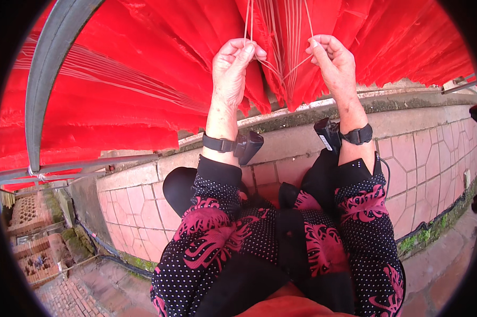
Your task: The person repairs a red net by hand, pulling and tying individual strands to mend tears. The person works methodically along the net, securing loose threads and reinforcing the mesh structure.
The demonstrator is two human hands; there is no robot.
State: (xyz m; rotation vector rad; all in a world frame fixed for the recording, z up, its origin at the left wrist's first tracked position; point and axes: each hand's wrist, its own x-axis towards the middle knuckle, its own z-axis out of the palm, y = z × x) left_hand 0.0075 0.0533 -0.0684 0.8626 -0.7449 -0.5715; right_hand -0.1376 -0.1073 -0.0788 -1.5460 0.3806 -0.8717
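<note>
While in both hands [232, 66] [336, 62], thumbs tight against fingers, pale string [309, 20], upper lengths forward, lower lengths inward.

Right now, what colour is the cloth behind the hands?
The cloth is bright red, seen in the head view.

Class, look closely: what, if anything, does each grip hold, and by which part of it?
The left grip and right grip each pinch pale cord partway along, with cord showing on either side.

Left hand [231, 68] at 12 o'clock, right hand [331, 63] at 1:30, both pinching pale cord [299, 67]; red fabric [402, 42] behind, grey bar [33, 105] at 9:30.
</note>
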